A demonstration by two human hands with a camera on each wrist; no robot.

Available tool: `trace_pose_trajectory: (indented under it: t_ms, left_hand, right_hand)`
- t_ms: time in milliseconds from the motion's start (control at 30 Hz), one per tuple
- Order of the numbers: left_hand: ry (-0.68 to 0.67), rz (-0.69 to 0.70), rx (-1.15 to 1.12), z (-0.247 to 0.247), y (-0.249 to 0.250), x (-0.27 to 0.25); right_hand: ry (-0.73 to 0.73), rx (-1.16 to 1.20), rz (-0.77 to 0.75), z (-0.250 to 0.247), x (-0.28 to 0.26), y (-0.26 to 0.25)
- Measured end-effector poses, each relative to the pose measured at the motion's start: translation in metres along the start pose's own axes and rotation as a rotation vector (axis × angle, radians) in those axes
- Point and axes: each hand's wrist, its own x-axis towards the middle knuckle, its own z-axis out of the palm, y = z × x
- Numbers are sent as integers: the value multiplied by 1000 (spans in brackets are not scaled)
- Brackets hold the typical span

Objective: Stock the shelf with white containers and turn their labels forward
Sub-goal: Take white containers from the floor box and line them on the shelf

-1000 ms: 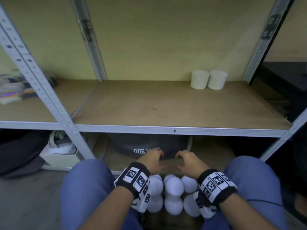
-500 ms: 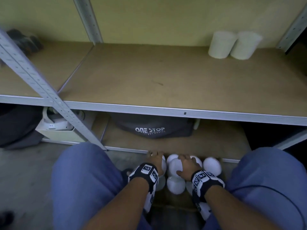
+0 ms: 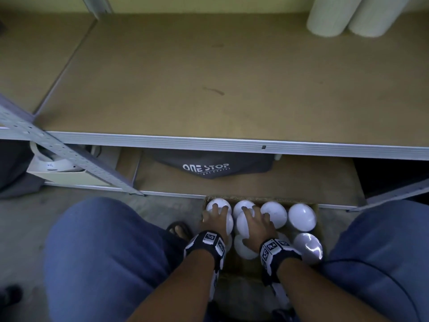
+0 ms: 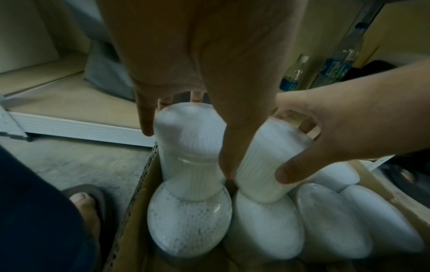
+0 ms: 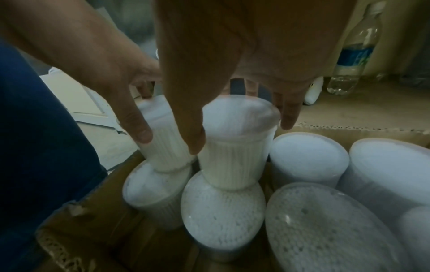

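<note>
A cardboard box (image 3: 255,198) on the floor between my knees holds several white ribbed containers with clear lids. My left hand (image 3: 214,218) grips one container (image 4: 188,143) at the box's left end, thumb and fingers curled round its top. My right hand (image 3: 254,220) grips the neighbouring container (image 5: 237,147) the same way. Both held containers stand higher than the lids of those below them. Two more white containers (image 3: 327,15) stand at the back right of the wooden shelf (image 3: 209,89). No labels show.
A dark bag marked ONE STOP (image 3: 209,168) lies on the lower shelf behind the box. Water bottles (image 5: 353,55) stand to the right there. A slanted metal upright (image 3: 69,156) and a white box (image 3: 60,173) are at the left. A sandalled foot (image 3: 180,228) is beside the box.
The view has tipped down toward the box. Both hands have dropped from near the lower shelf's edge into the box and closed round two adjacent containers.
</note>
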Motion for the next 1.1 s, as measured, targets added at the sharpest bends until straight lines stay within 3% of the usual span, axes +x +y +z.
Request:
trace_pose_trajectory:
  t_ms: [267, 533, 833, 1100]
  left_hand:
    - [-78, -4, -41, -12, 3, 3]
    - [-19, 117, -12, -50, 18, -3]
    - [186, 308, -122, -178, 30, -112]
    - [376, 425, -152, -250, 32, -185]
  right_hand:
    - [-34, 13, 14, -12, -1, -4]
    - [22, -8, 5, -73, -36, -1]
    - [235, 11, -106, -171, -124, 6]
    - [442, 51, -205, -242, -196, 6]
